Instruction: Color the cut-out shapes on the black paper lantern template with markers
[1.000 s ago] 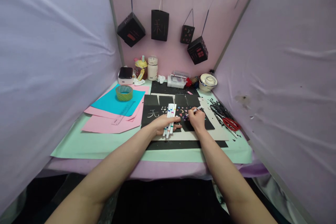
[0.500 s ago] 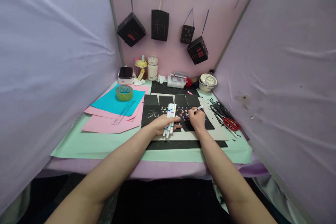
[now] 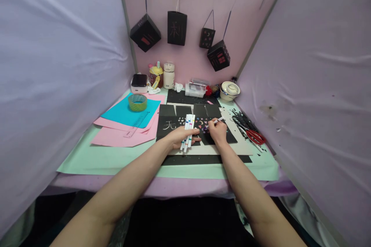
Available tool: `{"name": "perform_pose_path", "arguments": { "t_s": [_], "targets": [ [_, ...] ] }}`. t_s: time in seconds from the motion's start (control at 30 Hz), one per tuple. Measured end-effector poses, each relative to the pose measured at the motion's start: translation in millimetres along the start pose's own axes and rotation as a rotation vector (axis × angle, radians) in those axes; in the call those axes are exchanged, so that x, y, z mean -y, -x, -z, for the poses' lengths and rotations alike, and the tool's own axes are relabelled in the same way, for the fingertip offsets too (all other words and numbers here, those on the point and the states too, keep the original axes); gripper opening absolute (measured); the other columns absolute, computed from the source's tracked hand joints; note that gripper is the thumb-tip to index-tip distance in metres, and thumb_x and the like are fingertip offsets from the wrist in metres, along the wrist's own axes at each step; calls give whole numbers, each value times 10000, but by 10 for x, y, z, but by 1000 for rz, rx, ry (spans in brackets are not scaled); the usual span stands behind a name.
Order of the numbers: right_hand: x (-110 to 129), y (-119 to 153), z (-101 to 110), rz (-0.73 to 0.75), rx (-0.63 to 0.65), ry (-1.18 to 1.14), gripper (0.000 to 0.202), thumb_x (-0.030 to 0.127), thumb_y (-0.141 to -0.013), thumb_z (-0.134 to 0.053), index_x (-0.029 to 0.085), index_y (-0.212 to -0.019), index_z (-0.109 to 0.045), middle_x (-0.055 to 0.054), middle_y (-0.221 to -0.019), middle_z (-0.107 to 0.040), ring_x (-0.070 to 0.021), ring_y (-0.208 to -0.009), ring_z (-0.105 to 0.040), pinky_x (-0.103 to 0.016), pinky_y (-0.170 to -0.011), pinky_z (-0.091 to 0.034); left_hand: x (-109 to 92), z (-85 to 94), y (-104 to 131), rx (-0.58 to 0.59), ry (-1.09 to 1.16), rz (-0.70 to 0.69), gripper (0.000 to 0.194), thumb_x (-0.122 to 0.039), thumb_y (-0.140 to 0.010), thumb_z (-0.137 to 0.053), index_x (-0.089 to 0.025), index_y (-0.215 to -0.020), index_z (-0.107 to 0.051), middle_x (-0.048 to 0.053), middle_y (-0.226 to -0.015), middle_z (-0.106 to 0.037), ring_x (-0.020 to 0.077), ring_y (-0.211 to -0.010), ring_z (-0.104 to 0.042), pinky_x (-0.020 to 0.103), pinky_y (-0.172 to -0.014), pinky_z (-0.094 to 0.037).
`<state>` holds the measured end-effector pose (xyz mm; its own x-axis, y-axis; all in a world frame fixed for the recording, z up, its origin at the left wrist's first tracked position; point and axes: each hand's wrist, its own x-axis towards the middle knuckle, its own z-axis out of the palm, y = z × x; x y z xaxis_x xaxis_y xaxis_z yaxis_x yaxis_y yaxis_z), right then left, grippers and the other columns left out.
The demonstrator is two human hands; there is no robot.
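In the head view, my left hand point(image 3: 180, 137) holds a bundle of white marker pens point(image 3: 188, 129), its fingers closed about them with the thumb across the front. My right hand point(image 3: 218, 131) grips a single marker pen point(image 3: 215, 122) whose purple tip end points down left. That tip is at the small coloured shapes on a black cut-out card point(image 3: 181, 131). Stars, hearts and a moon show on the card between my hands, and a white cut-out character stands at its left. My left hand covers part of the card's lower edge.
Pink paper point(image 3: 116, 139) and a blue sheet point(image 3: 121, 114) lie left, under a tape roll point(image 3: 137, 102) and a clear ruler point(image 3: 137, 124). Red-handled scissors point(image 3: 255, 137) rest right among black scraps. Behind stand a bottle point(image 3: 169, 77) and bowls point(image 3: 230, 91). Black lanterns point(image 3: 177, 27) hang above.
Both hands keep nearly the same place and grip. The whole view has shifted very slightly; nothing was taken hold of or let go.
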<state>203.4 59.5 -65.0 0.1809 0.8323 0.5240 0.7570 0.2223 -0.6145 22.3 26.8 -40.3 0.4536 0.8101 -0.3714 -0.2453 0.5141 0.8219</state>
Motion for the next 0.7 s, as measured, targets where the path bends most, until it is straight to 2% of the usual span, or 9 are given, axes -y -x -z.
{"name": "perform_pose_path", "arguments": {
  "t_s": [0.33, 0.7],
  "targets": [
    [-6, -10, -7, -22, 16, 1, 267, 302, -748, -383, 181, -584, -556, -23, -492, -576, -166, -519, -540, -234, -558, -374, -4, -7, 10, 3, 4, -7, 369, -292, -587, -770, -126, -837, -556, 139, -1038, -612, 277, -863, -637, 200, -426, -481],
    [-31, -9, -22, -12, 8, -11, 267, 301, -755, -384, 181, -585, -551, -25, -505, -586, -163, -520, -541, -230, -557, -373, 3, -2, -1, 11, 11, -9, 357, -281, -596, -765, -131, -847, -559, 129, -970, -635, 262, -849, -641, 192, -431, -474]
  ]
}}
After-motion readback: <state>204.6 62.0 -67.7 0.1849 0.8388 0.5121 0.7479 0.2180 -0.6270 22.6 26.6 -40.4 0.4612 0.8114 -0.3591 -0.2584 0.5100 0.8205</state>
